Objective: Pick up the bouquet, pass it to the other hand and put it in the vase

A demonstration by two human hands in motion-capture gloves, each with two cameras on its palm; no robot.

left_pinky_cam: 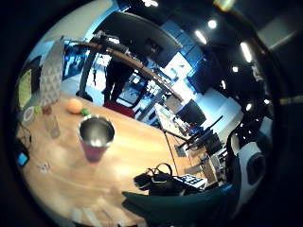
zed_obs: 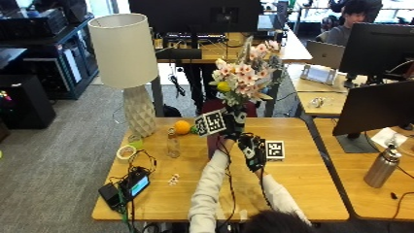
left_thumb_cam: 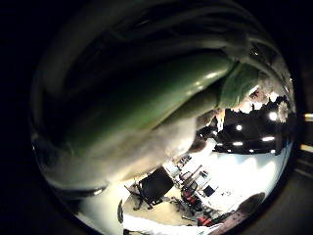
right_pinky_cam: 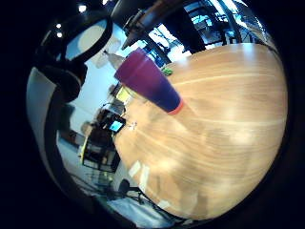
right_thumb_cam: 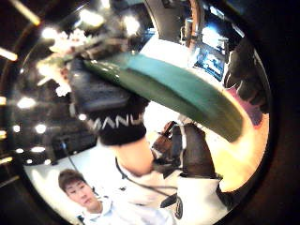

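My left hand (zed_obs: 232, 125) grips the stems of the bouquet (zed_obs: 242, 80) and holds it upright above the wooden table (zed_obs: 304, 179); pink and cream flowers stand high over the hand. Green stems (left_thumb_cam: 146, 98) fill the left thumb side palm view. My right hand (zed_obs: 252, 151) is just below the left one, by the lower end of the stems (right_thumb_cam: 178, 89), its fingers (right_thumb_cam: 246, 79) relaxed and off the stems. The left hand (right_thumb_cam: 105, 108) shows wrapped round them. The vase (left_pinky_cam: 96, 137), a purple tumbler (right_pinky_cam: 147, 88) with a metal inside, stands empty on the table, hidden behind my left forearm in the outside view.
A white lamp (zed_obs: 126, 58) stands at the table's far left, with an orange (zed_obs: 181, 127), a small glass bottle (zed_obs: 173, 143) and a tape roll (zed_obs: 126, 152) near it. A device with cables (zed_obs: 129, 187) lies at the near left. A metal bottle (zed_obs: 382, 167) is on the neighbouring desk.
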